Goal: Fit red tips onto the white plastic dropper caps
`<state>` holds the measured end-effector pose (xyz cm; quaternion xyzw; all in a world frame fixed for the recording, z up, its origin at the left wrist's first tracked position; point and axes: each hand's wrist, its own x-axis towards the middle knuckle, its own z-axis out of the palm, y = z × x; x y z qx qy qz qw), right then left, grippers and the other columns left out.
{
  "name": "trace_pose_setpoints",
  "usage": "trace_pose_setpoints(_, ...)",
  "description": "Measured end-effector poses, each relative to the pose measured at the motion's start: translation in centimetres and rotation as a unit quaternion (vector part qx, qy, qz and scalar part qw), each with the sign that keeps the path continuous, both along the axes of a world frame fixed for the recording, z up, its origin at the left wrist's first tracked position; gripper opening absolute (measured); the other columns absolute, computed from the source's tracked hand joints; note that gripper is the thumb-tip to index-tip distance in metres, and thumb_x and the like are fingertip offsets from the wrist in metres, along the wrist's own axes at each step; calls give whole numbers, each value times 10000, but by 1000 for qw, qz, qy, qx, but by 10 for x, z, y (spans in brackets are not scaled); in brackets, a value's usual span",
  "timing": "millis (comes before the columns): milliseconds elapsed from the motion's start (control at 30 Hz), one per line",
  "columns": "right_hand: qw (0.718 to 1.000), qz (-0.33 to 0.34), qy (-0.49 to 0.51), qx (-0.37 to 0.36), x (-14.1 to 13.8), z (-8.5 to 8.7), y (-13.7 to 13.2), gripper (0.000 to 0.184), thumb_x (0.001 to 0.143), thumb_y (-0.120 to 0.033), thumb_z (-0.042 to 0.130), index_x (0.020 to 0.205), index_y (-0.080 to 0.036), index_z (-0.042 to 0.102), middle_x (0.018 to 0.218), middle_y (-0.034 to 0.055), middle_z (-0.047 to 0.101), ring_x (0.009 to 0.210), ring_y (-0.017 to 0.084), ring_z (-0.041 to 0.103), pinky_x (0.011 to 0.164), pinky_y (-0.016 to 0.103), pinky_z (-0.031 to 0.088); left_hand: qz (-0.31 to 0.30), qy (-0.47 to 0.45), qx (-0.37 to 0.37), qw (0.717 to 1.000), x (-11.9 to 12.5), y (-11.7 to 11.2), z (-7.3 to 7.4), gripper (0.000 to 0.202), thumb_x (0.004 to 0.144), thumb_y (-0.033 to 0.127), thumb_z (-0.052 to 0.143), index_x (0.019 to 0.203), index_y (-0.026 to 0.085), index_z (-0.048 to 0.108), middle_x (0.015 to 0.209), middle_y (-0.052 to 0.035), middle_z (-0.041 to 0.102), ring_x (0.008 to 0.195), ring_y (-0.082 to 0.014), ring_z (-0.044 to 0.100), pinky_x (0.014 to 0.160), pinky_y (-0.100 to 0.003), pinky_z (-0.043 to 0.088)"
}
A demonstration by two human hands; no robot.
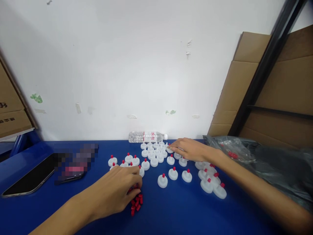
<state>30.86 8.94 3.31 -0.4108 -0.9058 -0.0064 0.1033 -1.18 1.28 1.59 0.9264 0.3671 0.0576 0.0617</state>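
My left hand (119, 184) is curled over a pile of small red caps (137, 205), with some red showing between its thumb and bent fingers. Farther back, my right hand (189, 148) has its fingertips together at a red-tipped white lid (170, 150), the small tip partly covered by them. Beside those fingers stands a cluster of white spouted lids (154, 162) with bare spouts. Around both hands are several white lids with red caps on their spouts, such as one lid (162, 181) at the front. More capped lids (207, 186) lie bunched beneath my right forearm, some tilted.
A clear plastic bottle (148, 137) lies on its side against the wall. At left on the blue table (171, 212) are a black phone (30, 176) and a partly blurred item (78, 163). Plastic bags (264, 166) and cardboard (234, 91) stand at right.
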Motion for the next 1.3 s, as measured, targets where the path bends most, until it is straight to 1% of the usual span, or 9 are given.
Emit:
trace_pose_setpoints(300, 999, -28, -7, 15, 4, 7, 5, 582, 1062, -521, 200, 897, -207, 661, 791, 68, 667, 746, 223, 602, 755, 381, 444, 5, -36, -11, 999, 1, 2, -3, 132, 900, 164, 562, 883, 229, 675, 884, -6, 663, 739, -169, 621, 602, -272, 362)
trace_pose_setpoints(433, 999, -43, -4, 15, 5, 2, 8, 605, 1055, -539, 158, 804, -209, 599, 717, 52, 605, 682, 216, 554, 724, 384, 429, 12, -47, -10, 999, 3, 1, -1, 135, 903, 156, 518, 919, 226, 633, 816, 8, 642, 666, -157, 584, 576, -260, 347)
trace_pose_setpoints(567, 999, -36, 1, -24, 8, -6, 9, 631, 1043, -577, 152, 805, -224, 618, 734, 40, 633, 709, 223, 594, 768, 396, 473, 8, -90, 24, 996, 6, 0, -1, 122, 927, 194, 484, 961, 220, 599, 893, -6, 656, 655, -142, 586, 586, -257, 372)
trace_pose_setpoints(667, 998, -37, 15, -45, 11, -7, 9, 633, 1036, -596, 181, 870, -226, 667, 847, 53, 705, 809, 240, 652, 800, 398, 506, 26, -121, 27, 992, 8, -1, -2, 106, 933, 221, 489, 970, 222, 588, 846, 4, 678, 592, -128, 586, 545, -248, 367)
trace_pose_setpoints(800, 997, -53, 61, -19, 11, 7, 4, 578, 1043, -567, 228, 1033, -219, 688, 1044, 80, 729, 943, 257, 667, 861, 408, 510, 62, -146, 9, 987, 10, 0, -5, 101, 948, 237, 487, 977, 235, 584, 701, 44, 671, 550, -123, 615, 543, -233, 386)
trace_pose_setpoints(967, 984, -81, 146, 60, -6, 27, -12, 409, 1023, -516, 402, 1196, -207, 607, 1202, 110, 668, 955, 245, 658, 831, 397, 521, 66, -177, 72, 979, 8, 8, -13, 137, 981, 265, 498, 1028, 234, 623, 807, 25, 713, 574, -110, 626, 542, -221, 393)
trace_pose_setpoints(1100, 984, -5, 157, 88, -32, 25, -39, 285, 1009, -285, 476, 1279, -225, 544, 1227, 94, 642, 969, 223, 656, 842, 393, 543, 37, -211, 167, 962, 5, 12, -18, 242, 1022, 286, 489, 1217, 250, 628, 910, -1, 715, 617, -109, 621, 581, -224, 429)
trace_pose_setpoints(1200, 991, 70, 95, 68, -51, 17, -63, 446, 979, -122, 448, 1408, -242, 428, 1271, 96, 618, 1062, 233, 643, 838, 377, 559, 23, -226, 189, 955, 4, 12, -17, 241, 1039, 272, 477, 1212, 250, 644, 1011, -22, 707, 712, -116, 644, 629, -226, 456)
trace_pose_setpoints(1300, 990, 84, 82, 77, -63, 10, -79, 544, 942, -77, 474, 1444, -271, 398, 1257, 95, 621, 985, 213, 670, 752, 331, 576, 6, -241, 184, 953, 5, 10, -16, 240, 1043, 256, 474, 1193, 235, 660, 1032, -31, 696, 770, -122, 654, 660, -228, 473)
